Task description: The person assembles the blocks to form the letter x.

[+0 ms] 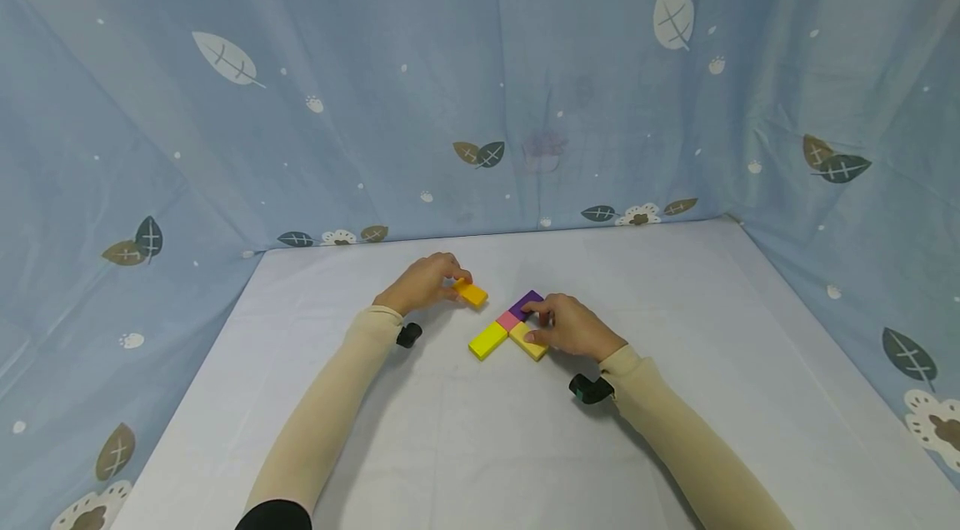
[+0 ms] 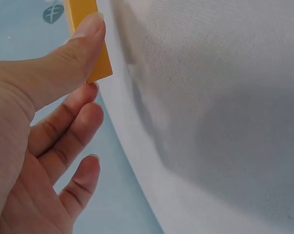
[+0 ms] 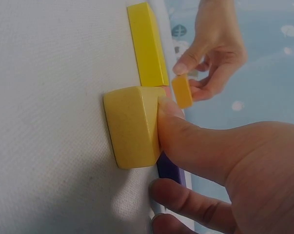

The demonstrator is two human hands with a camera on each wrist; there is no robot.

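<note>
In the head view my left hand [image 1: 426, 283] pinches an orange block [image 1: 472, 294], held to the upper left of a small group of blocks. The left wrist view shows the thumb pressed on the orange block [image 2: 90, 44], the lower fingers loosely bent. My right hand [image 1: 573, 326] rests at the group's right side, its thumb touching a pale yellow block [image 1: 528, 342] and another fingertip at a purple block [image 1: 526, 304]. Between purple and bright yellow blocks [image 1: 488, 341] sits a pink block [image 1: 508, 321]. The pale yellow block extends toward the lower right from this row.
A white cloth [image 1: 450, 447] covers the table under the blocks. Behind it and at both sides hangs a blue curtain [image 1: 337, 138] printed with leaves and flowers. Each wrist carries a black camera mount, one by the left cuff [image 1: 408, 335], one by the right [image 1: 591, 389].
</note>
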